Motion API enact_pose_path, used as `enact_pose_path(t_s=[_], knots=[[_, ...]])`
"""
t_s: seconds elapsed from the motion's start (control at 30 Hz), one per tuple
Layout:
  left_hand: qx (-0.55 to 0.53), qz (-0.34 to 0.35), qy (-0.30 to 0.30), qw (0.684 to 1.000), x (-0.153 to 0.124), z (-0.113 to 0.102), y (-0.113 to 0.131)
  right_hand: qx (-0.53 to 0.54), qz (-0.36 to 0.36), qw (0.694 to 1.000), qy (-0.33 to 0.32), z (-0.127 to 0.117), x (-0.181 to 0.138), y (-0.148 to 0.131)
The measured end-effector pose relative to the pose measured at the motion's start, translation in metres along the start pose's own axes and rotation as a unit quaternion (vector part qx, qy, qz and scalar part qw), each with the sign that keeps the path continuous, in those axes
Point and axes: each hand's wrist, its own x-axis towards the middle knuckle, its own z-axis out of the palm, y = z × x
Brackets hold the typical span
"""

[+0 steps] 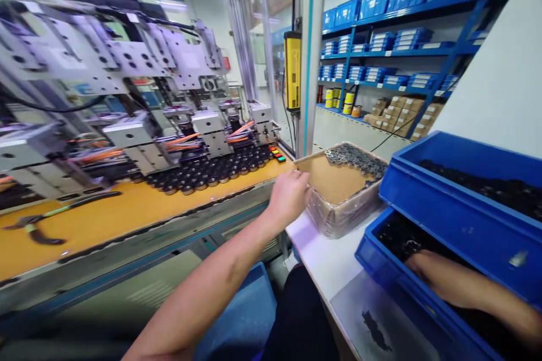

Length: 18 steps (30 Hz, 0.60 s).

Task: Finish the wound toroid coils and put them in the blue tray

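My left hand (290,193) is at the near left corner of a plastic-wrapped cardboard box (339,220), its fingers closed over the rim. Small metallic parts (358,159) lie along the far and right sides inside this box. To the right, my right hand (419,265) reaches down into the lower blue bin (368,242), among dark parts (392,235). Its fingers are mostly hidden there, so what they hold, if anything, does not show.
An upper blue bin (457,223) of black parts overhangs the lower one. Left, a machine fixture (135,132) stands behind rows of black round parts (203,172) on a yellow bench (139,208) with pliers (38,223). A yellow sensor (293,70) hangs on the post.
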Motion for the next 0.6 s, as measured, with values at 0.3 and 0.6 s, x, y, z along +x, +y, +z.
enact_pose_path(t_s=[0.3, 0.6], knots=[[-0.198, 0.179, -0.18, 0.947, 0.123, 0.096, 0.085, -0.11, -0.073, 0.986, 0.098, -0.011, 0.016, 0.021], [-0.239, 0.151, -0.235, 0.93, 0.14, 0.123, 0.091, -0.138, -0.091, 0.976, 0.145, -0.008, 0.019, 0.014]])
